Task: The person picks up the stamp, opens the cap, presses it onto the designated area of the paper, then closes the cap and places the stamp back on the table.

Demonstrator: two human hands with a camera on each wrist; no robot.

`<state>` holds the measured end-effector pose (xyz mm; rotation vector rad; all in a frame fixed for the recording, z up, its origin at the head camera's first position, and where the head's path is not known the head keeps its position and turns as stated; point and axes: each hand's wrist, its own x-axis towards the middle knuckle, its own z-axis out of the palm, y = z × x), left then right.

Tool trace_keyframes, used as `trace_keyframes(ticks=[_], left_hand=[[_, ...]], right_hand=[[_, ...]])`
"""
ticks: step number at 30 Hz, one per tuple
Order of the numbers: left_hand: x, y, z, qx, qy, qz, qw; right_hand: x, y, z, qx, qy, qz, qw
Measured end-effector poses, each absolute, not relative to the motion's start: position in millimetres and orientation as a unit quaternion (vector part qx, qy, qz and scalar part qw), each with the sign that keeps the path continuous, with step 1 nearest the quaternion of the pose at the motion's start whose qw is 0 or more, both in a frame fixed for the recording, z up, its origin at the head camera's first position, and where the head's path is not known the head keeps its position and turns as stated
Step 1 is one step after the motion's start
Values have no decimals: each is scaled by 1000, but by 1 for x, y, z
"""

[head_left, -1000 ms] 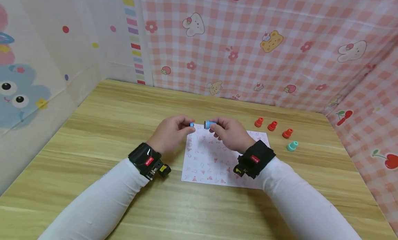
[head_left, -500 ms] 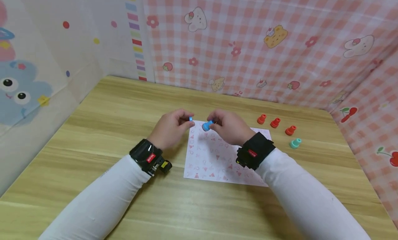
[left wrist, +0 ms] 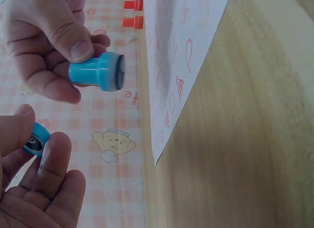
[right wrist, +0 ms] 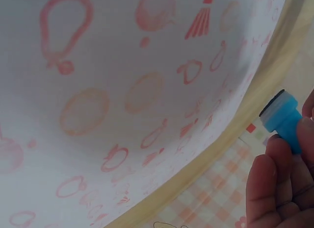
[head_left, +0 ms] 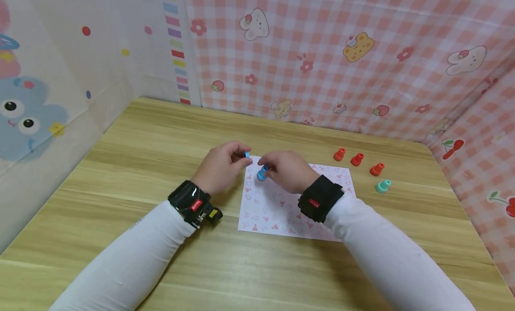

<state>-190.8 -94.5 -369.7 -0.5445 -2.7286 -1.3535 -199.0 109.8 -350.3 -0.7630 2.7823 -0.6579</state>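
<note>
My right hand (head_left: 289, 170) pinches a blue stamp (head_left: 262, 173) by its handle, above the upper left part of a white sheet of paper (head_left: 261, 212). In the left wrist view the stamp's dark printing face points at the sheet, with a gap between them. Between thumb and fingers, my left hand (head_left: 221, 168) holds a small round blue cap (left wrist: 37, 139) with a dark picture on it, just left of the stamp. Faint red and orange prints, such as a shuttlecock (right wrist: 200, 19), cover the sheet.
To the right of the sheet stand three red stamps (head_left: 357, 159) and a teal stamp (head_left: 383, 186) on the wooden table (head_left: 181, 266). A pink checked cloth (head_left: 306, 47) hangs behind the table's far edge.
The right hand has turned the stamp from sideways to face downward and brought it lower and left over the sheet. The left hand stays nearly still with the cap.
</note>
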Motion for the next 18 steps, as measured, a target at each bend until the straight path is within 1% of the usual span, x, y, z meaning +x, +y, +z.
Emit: trace_keyframes(ticks=[8,18], left_hand=[[-190,-95,-370,-182,-880,-438,26],[-191,-94,-370,-190,-881,-432,30]], right_hand=[[-198,106,-358,-295,935,-182,80],[-197,104,-361,-298,936,-167,85]])
